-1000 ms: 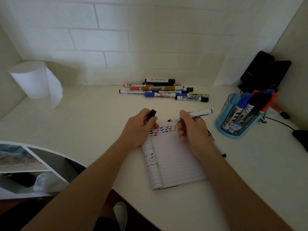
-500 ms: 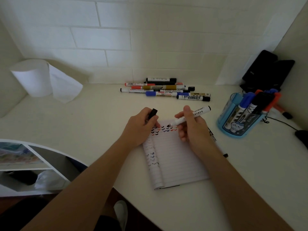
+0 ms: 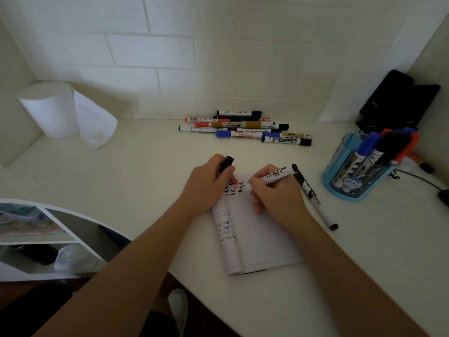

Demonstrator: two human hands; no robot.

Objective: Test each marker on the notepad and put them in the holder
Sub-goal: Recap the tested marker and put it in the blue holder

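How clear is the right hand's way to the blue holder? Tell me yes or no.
Probably yes. The right hand, holding a marker over the notepad, has only bare desk and one loose pen lying flat between it and the holder.

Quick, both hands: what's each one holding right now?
Left hand: holding the black cap.
Right hand: gripping the white marker, tip down at the notepad.
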